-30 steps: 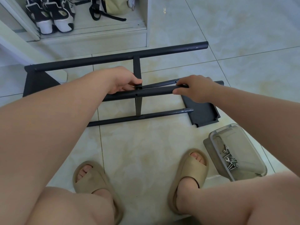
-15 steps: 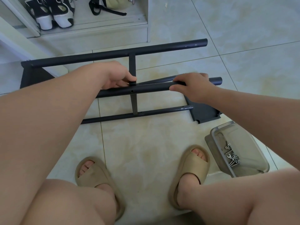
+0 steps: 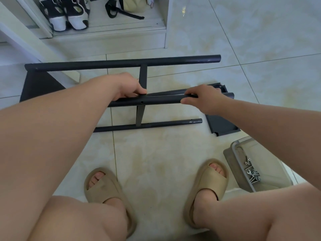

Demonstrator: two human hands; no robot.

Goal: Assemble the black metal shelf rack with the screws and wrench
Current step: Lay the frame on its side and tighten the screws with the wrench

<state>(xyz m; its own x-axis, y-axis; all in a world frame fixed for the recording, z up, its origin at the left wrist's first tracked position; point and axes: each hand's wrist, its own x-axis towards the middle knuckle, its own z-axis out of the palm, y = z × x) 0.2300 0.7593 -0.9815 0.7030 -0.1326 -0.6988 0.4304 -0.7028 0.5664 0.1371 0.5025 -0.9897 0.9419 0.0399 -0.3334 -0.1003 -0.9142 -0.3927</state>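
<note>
The person crouches over the tiled floor (image 3: 173,153) with the black rack frame (image 3: 121,63) lying flat in front of them: a long far rail, a shorter near rail (image 3: 147,125) and a flat crossbar (image 3: 142,79) joining the two. Both hands hold a loose black tube (image 3: 161,100) above the frame, roughly parallel to the rails and crossing over the crossbar. The left hand (image 3: 130,86) grips the tube right at the crossbar, fingers curled under and thumb on top. The right hand (image 3: 203,98) wraps over the tube near its right end, knuckles up. A second tube (image 3: 166,92) seems to lie just behind the held one, touching it, though the hands hide its ends. A small screw hole shows on the held tube between the hands.

A black shelf panel (image 3: 224,126) lies on the floor under the right wrist. Near the right foot sits a clear plastic box (image 3: 232,153) with the screws (image 3: 251,174) and a small wrench (image 3: 248,171) heaped at one end. Both feet wear beige slide sandals (image 3: 104,185). A pair of black-and-white sneakers (image 3: 66,16) stands in a low cabinet beyond the frame.
</note>
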